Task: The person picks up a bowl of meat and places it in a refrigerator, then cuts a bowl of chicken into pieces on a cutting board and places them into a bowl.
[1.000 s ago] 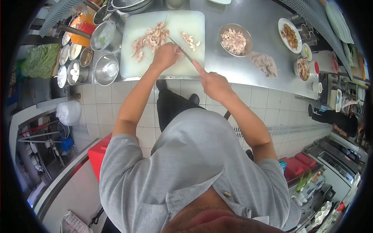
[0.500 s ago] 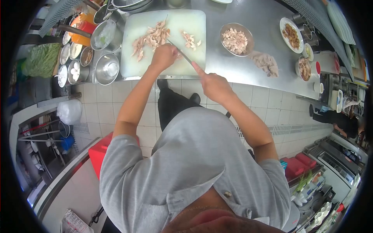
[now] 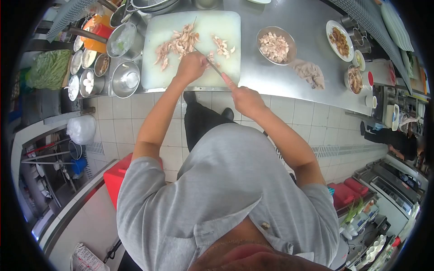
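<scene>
On the white cutting board, my left hand is curled with its fingertips down on a piece of meat, mostly hidden beneath them. My right hand grips a knife, index finger stretched along its spine. The blade lies just right of my left hand, its tip pointing away toward the pile. Beyond my left hand spreads a heap of pale meat strips. Smaller cut pieces lie right of the blade. A metal bowl of diced meat stands to the right of the board.
A crumpled cloth lies beside the bowl. Farther right are a plate of browned food and a bowl of meat. Left of the board stand an empty metal bowl and several containers. Another person is at far right.
My right hand has drawn slightly left and up with the knife, and the blade sits closer to my left hand. A few cut bits now show right of the blade.
</scene>
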Motion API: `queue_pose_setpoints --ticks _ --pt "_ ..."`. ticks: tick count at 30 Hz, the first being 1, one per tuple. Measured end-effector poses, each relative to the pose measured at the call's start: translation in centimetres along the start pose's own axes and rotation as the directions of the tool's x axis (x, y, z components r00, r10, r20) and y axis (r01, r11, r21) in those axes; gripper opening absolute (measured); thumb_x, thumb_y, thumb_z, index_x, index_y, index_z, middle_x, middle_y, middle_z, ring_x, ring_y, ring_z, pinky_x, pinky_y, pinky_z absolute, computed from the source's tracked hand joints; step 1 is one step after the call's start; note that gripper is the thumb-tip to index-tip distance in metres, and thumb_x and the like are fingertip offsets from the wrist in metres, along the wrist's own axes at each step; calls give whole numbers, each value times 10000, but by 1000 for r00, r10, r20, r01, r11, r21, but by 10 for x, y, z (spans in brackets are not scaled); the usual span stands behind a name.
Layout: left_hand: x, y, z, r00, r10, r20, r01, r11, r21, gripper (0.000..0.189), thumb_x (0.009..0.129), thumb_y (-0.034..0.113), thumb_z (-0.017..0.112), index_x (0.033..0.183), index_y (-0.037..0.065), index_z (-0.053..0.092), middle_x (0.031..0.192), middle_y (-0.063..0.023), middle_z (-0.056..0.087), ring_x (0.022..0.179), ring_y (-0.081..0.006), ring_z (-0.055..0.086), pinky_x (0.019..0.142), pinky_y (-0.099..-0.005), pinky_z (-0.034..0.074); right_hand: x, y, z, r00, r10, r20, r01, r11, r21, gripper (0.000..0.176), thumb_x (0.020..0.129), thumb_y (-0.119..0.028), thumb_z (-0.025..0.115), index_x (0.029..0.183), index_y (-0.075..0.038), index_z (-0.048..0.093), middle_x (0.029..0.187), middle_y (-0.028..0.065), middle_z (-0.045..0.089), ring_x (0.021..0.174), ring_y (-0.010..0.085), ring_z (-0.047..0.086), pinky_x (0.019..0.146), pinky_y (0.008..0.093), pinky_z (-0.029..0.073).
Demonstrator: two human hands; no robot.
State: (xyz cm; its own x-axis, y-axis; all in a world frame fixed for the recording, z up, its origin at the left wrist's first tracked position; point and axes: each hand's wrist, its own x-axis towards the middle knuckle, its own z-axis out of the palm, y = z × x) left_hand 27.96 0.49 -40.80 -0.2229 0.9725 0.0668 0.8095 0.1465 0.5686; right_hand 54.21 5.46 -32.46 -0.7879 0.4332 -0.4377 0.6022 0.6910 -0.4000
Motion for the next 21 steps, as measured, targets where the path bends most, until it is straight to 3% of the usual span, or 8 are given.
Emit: queue_pose_setpoints --ticks 8,11,15,17,21 --pt "-11 -10 -40 979 -178 -96 156 967 -201 178 785 109 810 941 43 756 966 -134 745 870 -249 747 793 -364 584 -6 -4 -17 999 4 -34 -2 999 45 832 975 -108 554 1681 -302 159 944 222 714 853 395 712 805 504 571" --pt "-19 -19 -41 975 -198 -98 177 965 -195 243 775 142 831 981 51 739 983 -143 739 875 -278 737 795 -385 578 1 1 2 1000 10 20 -11 999 45 815 989 -128 550 1680 -307 157 962 230 713 883 391 712 824 512 567" --pt "-27 -2 -25 982 -189 -3 189 981 -51 260 765 157 836 965 50 710 974 -151 732 882 -325 714 801 -420 566 3 -1 -15 995 61 73 -66 996 62 798 996 -153 553 1677 -312 169 981 233 716 915 389 711 861 513 559" --pt "-17 -4 -3 990 -142 4 142 990 -1 248 764 157 831 944 49 698 946 -155 728 887 -348 703 800 -437 558 -2 -3 -23 998 66 7 -67 989 130 792 997 -164 557 1675 -314 179 999 238 718 930 394 709 877 508 555" --pt "17 5 15 992 -117 -56 111 988 -104 159 806 99 749 950 48 705 887 -152 733 885 -357 706 808 -453 556 -1 4 -47 983 181 -5 -178 971 159 782 1000 -178 562 1674 -300 187 1036 239 723 962 407 700 907 502 548"
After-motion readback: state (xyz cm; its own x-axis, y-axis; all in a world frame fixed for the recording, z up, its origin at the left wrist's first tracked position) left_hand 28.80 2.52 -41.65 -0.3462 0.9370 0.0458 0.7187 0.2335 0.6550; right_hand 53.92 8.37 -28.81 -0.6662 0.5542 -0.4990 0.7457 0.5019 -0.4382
